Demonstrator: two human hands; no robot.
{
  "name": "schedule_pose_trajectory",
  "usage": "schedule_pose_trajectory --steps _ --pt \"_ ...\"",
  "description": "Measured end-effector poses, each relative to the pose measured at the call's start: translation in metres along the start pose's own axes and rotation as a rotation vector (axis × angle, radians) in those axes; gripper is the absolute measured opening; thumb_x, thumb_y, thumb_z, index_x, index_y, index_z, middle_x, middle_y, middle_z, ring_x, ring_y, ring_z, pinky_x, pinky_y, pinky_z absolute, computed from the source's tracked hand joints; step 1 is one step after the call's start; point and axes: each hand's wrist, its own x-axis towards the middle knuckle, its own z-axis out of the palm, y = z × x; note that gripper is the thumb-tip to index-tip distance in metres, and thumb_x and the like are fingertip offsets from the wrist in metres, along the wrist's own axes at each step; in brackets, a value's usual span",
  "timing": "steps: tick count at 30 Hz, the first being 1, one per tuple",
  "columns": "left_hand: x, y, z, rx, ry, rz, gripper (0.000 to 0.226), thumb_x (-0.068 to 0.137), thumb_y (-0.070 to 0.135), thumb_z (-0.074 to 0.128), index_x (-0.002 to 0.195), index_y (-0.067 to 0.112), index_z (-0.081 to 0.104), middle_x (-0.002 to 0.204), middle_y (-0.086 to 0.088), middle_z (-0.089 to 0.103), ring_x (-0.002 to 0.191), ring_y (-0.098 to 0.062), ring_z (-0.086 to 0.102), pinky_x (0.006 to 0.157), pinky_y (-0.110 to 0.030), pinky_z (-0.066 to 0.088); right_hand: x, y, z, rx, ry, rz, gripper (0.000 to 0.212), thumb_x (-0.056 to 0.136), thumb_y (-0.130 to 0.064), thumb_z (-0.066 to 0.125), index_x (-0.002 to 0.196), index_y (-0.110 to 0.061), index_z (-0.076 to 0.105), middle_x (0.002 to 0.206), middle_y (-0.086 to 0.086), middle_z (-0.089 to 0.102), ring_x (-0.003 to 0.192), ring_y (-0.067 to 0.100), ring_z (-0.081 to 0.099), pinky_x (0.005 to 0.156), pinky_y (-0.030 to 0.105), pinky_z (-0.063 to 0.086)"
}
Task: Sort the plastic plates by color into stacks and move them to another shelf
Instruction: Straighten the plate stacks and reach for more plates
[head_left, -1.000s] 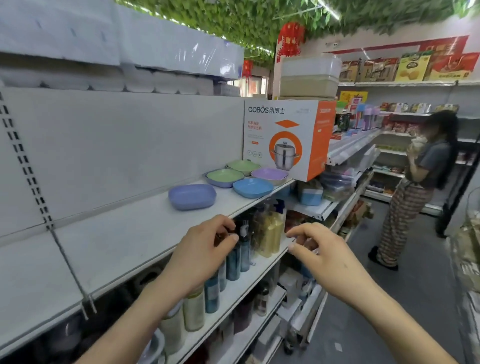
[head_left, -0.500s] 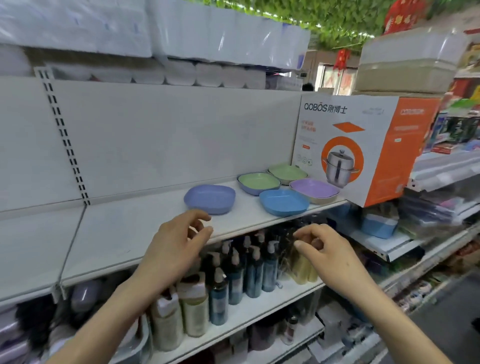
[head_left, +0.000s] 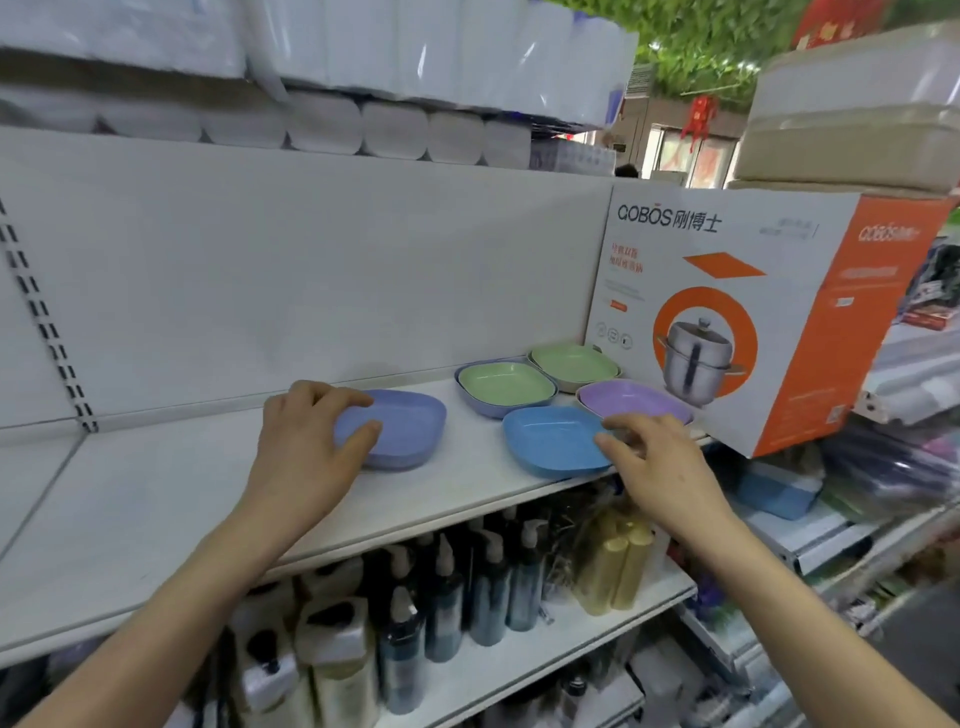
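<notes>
Several plastic plates lie on the white shelf (head_left: 156, 493). My left hand (head_left: 306, 447) grips the left rim of a periwinkle plate (head_left: 405, 423), thumb on top and fingers curled over the far edge. My right hand (head_left: 660, 462) pinches the right rim of a blue plate (head_left: 550, 439). Behind them, a green plate (head_left: 506, 383) rests inside a periwinkle one. A second green plate (head_left: 574, 362) lies further back, and a purple plate (head_left: 634, 397) is just beyond my right fingers.
A large white and orange cooking pot box (head_left: 753, 312) stands on the shelf right of the plates, touching them. Paper rolls (head_left: 322, 119) fill the shelf above. Pump bottles (head_left: 441, 597) crowd the shelf below. The shelf left of the plates is bare.
Both hands rose from below the shelf edge onto the plates. The left took hold of the periwinkle plate and the right reached the blue one. The camera came closer.
</notes>
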Motion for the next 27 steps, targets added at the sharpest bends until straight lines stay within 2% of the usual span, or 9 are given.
schedule_pose_trajectory --steps 3,8,11,16,19,24,27 --pt "0.012 -0.003 0.008 0.111 -0.02 -0.061 0.03 0.097 0.042 0.061 0.127 0.037 0.064 0.131 -0.002 0.047 0.129 -0.03 0.034 0.107 -0.044 0.036 0.01 0.005 0.01 -0.06 -0.039 -0.007 0.039 0.096 -0.055 0.054 0.125 -0.032 0.067 0.108 0.001 0.06 0.102 0.018 0.057 0.089 0.035 0.046" --pt "0.03 -0.006 0.015 0.172 -0.14 -0.232 0.031 0.092 0.049 0.062 0.123 0.046 0.059 0.133 -0.004 0.041 0.129 -0.032 0.034 0.106 -0.045 0.033 0.025 0.0 0.016 -0.096 -0.073 -0.066 0.036 0.098 -0.051 0.055 0.125 -0.031 0.067 0.105 0.001 0.062 0.094 0.019 0.057 0.081 0.034 0.043" --pt "0.039 -0.007 0.015 0.151 -0.199 -0.31 0.027 0.087 0.052 0.067 0.113 0.047 0.061 0.129 -0.003 0.044 0.129 -0.031 0.036 0.106 -0.044 0.035 0.035 -0.005 0.018 -0.134 -0.154 -0.094 0.041 0.095 -0.058 0.056 0.126 -0.032 0.065 0.115 0.002 0.064 0.104 0.021 0.06 0.087 0.038 0.048" --pt "0.052 -0.004 0.012 0.169 -0.33 -0.36 0.048 0.073 0.054 0.083 0.116 0.049 0.061 0.128 -0.003 0.044 0.129 -0.03 0.036 0.108 -0.046 0.039 0.047 -0.017 0.02 -0.214 -0.306 -0.069 0.063 0.082 -0.071 0.065 0.131 -0.033 0.057 0.127 0.004 0.054 0.111 0.025 0.061 0.092 0.042 0.051" --pt "0.058 -0.008 0.012 0.167 -0.366 -0.356 0.053 0.064 0.058 0.087 0.11 0.05 0.062 0.135 0.001 0.049 0.126 -0.028 0.043 0.107 -0.046 0.043 0.054 -0.021 0.021 -0.229 -0.361 -0.083 0.068 0.077 -0.069 0.071 0.133 -0.033 0.053 0.128 0.003 0.052 0.11 0.024 0.06 0.092 0.041 0.051" --pt "0.059 -0.01 0.015 0.095 -0.354 -0.324 0.043 0.072 0.04 0.09 0.108 0.042 0.066 0.134 0.005 0.054 0.116 -0.021 0.055 0.102 -0.04 0.048 0.066 -0.023 0.017 -0.185 -0.43 -0.123 0.056 0.079 -0.059 0.077 0.123 -0.032 0.054 0.119 -0.002 0.055 0.105 0.018 0.054 0.089 0.037 0.048" --pt "0.056 -0.008 0.015 0.054 -0.313 -0.321 0.038 0.076 0.032 0.087 0.108 0.037 0.066 0.124 0.005 0.059 0.105 -0.017 0.058 0.09 -0.033 0.048 0.07 -0.024 0.012 -0.114 -0.426 -0.134 0.054 0.078 -0.051 0.081 0.121 -0.033 0.053 0.118 -0.005 0.055 0.107 0.017 0.053 0.087 0.036 0.047"
